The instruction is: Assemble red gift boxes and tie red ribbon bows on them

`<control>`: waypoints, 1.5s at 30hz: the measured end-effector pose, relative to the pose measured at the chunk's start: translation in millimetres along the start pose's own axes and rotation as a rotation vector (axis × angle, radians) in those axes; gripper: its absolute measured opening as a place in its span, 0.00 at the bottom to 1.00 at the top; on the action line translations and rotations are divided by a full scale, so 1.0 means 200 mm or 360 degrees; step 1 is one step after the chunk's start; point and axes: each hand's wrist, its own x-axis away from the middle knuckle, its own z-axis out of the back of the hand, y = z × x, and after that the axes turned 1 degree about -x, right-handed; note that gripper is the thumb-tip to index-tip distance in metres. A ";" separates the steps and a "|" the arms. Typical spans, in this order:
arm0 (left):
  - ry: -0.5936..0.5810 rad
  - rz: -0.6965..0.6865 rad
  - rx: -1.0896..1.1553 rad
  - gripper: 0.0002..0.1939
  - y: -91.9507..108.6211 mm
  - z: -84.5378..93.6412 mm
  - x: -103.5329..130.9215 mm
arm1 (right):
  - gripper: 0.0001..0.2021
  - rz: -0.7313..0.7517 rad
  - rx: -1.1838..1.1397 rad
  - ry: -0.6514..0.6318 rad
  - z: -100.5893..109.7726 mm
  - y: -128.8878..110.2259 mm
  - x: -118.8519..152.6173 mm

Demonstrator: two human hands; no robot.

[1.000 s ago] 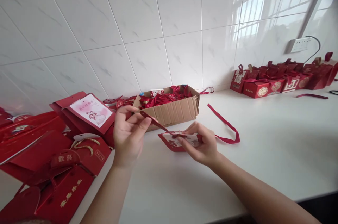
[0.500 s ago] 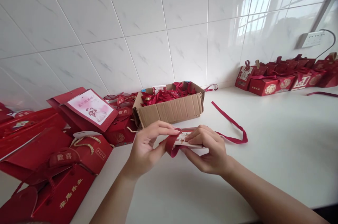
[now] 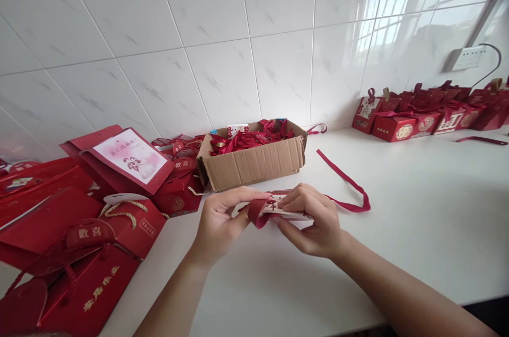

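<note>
Between my hands is a small red-and-white printed gift box (image 3: 292,215), flat-looking and mostly covered by fingers. A dark red ribbon (image 3: 258,214) loops around its left end. My left hand (image 3: 222,220) pinches the ribbon there between thumb and fingers. My right hand (image 3: 312,220) grips the box from the right, fingers on top and thumb underneath. The ribbon's long tail (image 3: 353,202) trails over the table behind my right hand.
A cardboard box (image 3: 258,162) full of red ribbons stands ahead by the tiled wall. Red gift bags and boxes (image 3: 107,278) crowd the left. Finished-looking red boxes (image 3: 405,125) line the back right, near a power strip (image 3: 467,59). Everything rests on a white table (image 3: 417,210).
The view has shifted slightly. The ribbon loop at the box's left end sits a little flatter and closer to the box; both hands keep nearly the same hold.
</note>
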 end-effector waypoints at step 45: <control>-0.0190 0.0069 0.0009 0.05 -0.01 -0.01 -0.01 | 0.10 0.0099 0.0062 -0.0014 -0.01 0.00 0.01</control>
